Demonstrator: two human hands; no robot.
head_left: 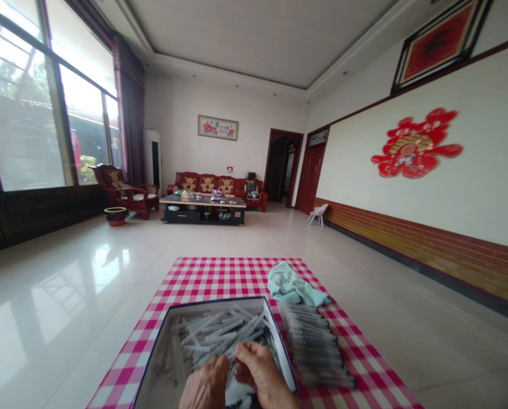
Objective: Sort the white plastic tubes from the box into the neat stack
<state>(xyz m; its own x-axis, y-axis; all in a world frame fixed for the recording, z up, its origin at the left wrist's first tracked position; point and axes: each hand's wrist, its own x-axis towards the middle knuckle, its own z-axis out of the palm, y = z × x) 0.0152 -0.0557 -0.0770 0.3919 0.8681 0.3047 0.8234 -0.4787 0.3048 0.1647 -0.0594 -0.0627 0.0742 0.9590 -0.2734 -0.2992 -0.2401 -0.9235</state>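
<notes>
My left hand (206,384) and my right hand (257,372) are close together over the near part of a shallow box (152,355) with a dark blue rim. The fingers of both are curled into a pinch, and whatever sits between them is too small and blurred to name. Many translucent white plastic tubes (211,329), shaped like pen barrels, lie loose inside the box. Dark small pieces (247,400) show below my hands, partly hidden. To the right of the box, a row of pens (317,346) with dark ends lies stacked side by side, smeared by motion.
A pink and white checked cloth (219,278) covers the table. A crumpled mint-green cloth (294,286) lies at its far right edge. Farther off stand a low coffee table (202,209), a red wooden sofa (213,183), an armchair (126,190), a bin (116,217) and a small chair (318,213).
</notes>
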